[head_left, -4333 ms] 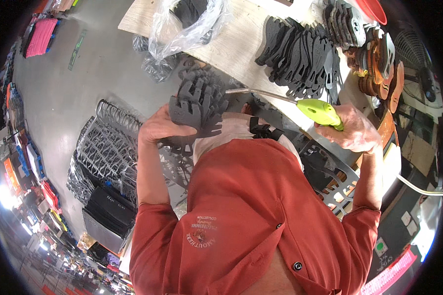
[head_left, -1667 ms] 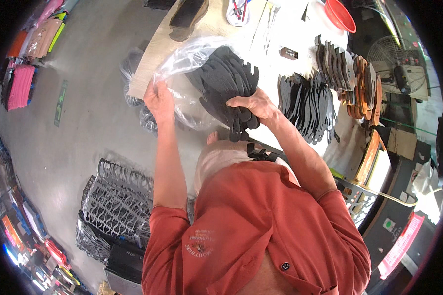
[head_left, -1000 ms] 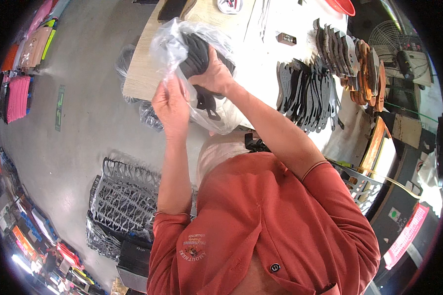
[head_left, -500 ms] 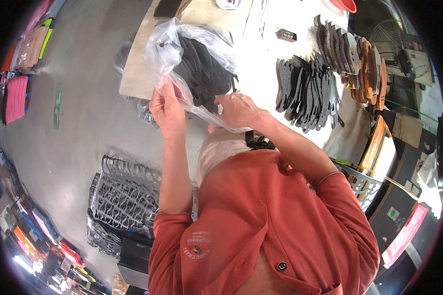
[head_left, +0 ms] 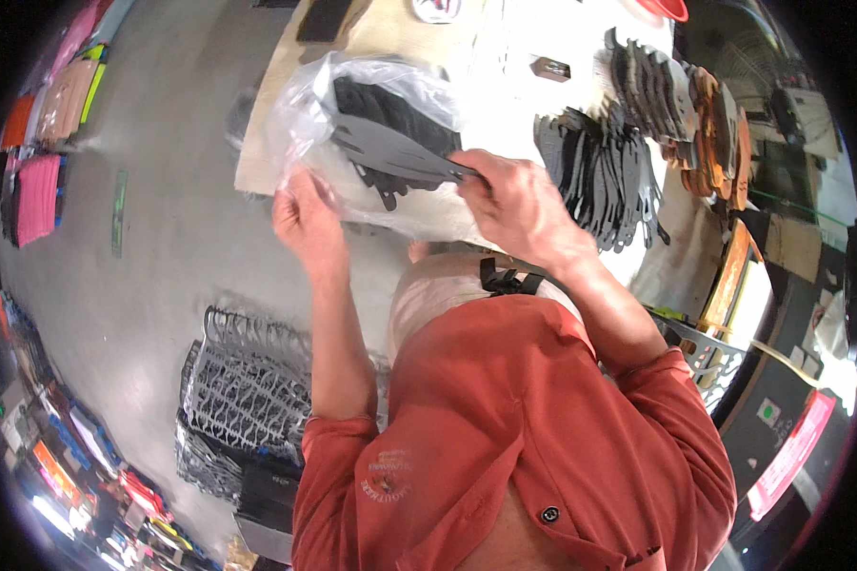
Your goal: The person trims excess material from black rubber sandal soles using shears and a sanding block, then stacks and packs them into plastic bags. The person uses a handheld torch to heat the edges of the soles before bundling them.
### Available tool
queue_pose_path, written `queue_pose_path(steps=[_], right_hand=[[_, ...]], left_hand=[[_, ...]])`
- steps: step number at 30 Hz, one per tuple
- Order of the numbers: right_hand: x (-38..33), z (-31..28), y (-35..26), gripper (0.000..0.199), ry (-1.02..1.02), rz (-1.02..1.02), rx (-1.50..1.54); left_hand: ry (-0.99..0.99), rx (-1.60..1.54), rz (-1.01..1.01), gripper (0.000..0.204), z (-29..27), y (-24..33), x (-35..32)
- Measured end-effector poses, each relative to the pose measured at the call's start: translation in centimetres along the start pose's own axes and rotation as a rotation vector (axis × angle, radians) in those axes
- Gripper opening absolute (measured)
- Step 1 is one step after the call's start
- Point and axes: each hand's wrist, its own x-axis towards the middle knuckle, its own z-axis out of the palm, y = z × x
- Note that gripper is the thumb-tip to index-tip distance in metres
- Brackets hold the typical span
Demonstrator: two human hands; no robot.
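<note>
A clear plastic bag [head_left: 300, 112] lies mouth-open on the table, with several black flat cut pieces [head_left: 390, 103] inside. My left hand [head_left: 308, 214] is closed on the near left edge of the bag. A long, dark grey flat cut piece [head_left: 390, 152] with a curved outline and small slots lies across the bag's mouth. Its narrow right end is gripped by my right hand [head_left: 528, 205], just right of the bag. Whether that piece is a single layer or several together, I cannot tell. Part of the bag's contents is hidden under it.
Rows of similar black and grey pieces [head_left: 590, 181] lie to the right on the table [head_left: 505, 105], with brown ones [head_left: 709, 133] behind. A small dark block [head_left: 550, 68] sits at the back. A crate of grey lattice-like pieces [head_left: 248, 381] stands on the floor at left.
My right hand has moved slightly right and now grips the dark grey piece, which has come into view across the bag's mouth. My left hand has shifted a little down and left, still holding the bag.
</note>
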Motion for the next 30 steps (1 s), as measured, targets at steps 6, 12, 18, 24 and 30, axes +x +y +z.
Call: queue_pose_path(steps=[6, 12, 18, 24, 30], right_hand=[[5.0, 10.4, 2.0, 0.024, -0.292, 0.041, -0.284], [-1.5, 7.5, 2.1, 0.029, 0.257, -0.077, 0.206], [-12.5, -1.8, 9.2, 0.023, 0.507, 0.113, 0.156], [-19.7, -4.5, 22.7, 0.049, 0.644, 0.527, -0.331], [-20.2, -4.4, 26.9, 0.078, 0.394, 0.796, -0.194]], left_hand=[[-0.075, 0.153, 0.087, 0.025, 0.8, 0.4, -0.6], [0.011, 0.545, 0.057, 0.032, 0.1, 3.4, -0.8], [-0.220, 0.380, 0.639, 0.040, 5.7, 5.4, -7.1], [-0.912, 0.251, -0.259, 0.057, 18.3, -5.8, -15.4], [-0.773, 0.773, -0.064, 0.084, 26.1, -17.2, -18.1]])
